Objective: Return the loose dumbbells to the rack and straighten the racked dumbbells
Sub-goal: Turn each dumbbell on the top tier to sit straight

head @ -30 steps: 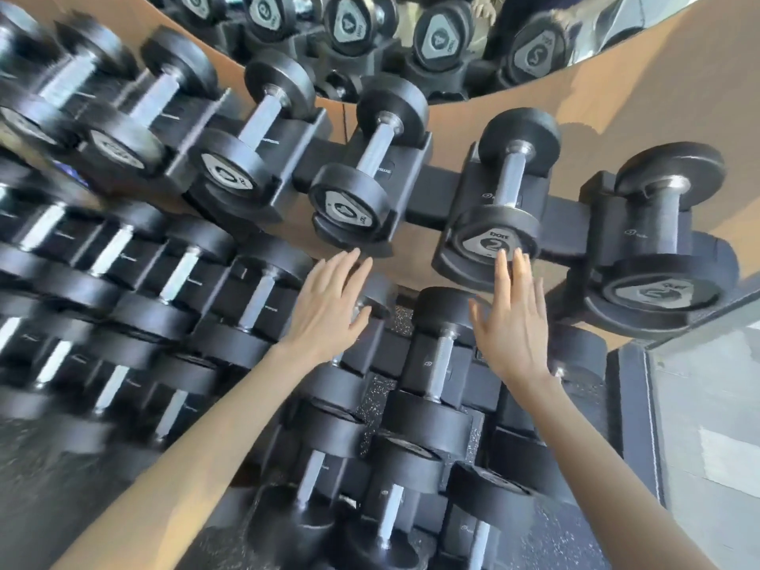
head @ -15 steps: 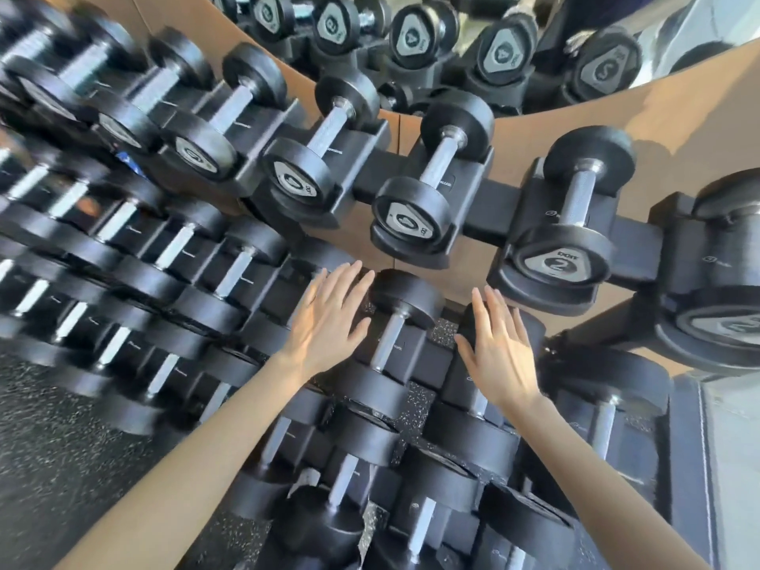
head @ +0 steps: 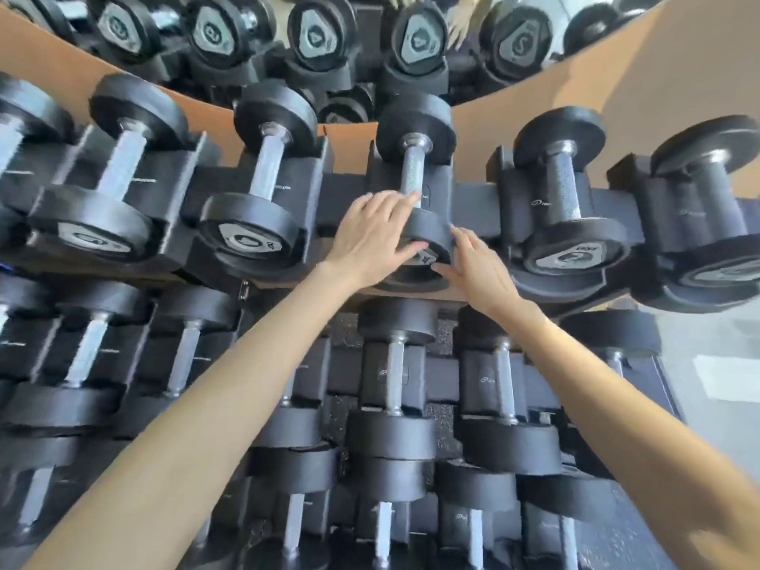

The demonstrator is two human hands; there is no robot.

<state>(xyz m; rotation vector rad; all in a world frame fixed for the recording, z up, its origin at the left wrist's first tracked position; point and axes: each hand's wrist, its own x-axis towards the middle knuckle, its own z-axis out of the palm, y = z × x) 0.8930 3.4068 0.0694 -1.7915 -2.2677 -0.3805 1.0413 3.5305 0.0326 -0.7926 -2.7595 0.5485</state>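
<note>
A three-tier black rack (head: 473, 211) holds rows of black dumbbells with steel handles. Both my hands are on the near head of one small dumbbell (head: 414, 166) in the middle of the top row. My left hand (head: 372, 234) grips that head, with fingers draped over its top edge and the thumb on its labelled face. My right hand (head: 479, 271) touches the head's lower right side with straight fingers. The neighbouring dumbbell marked 2 (head: 569, 207) lies in its cradle to the right. Another dumbbell (head: 263, 199) lies to the left.
A mirror (head: 370, 39) above the tan wall panel (head: 617, 80) reflects the dumbbell ends. Two lower tiers of dumbbells (head: 392, 388) fill the space under my forearms. Grey floor (head: 715, 364) shows at the right past the rack's end.
Both hands rose from in front of the middle tier to the top row and closed in on one dumbbell's near head. The view moved nearer to the rack.
</note>
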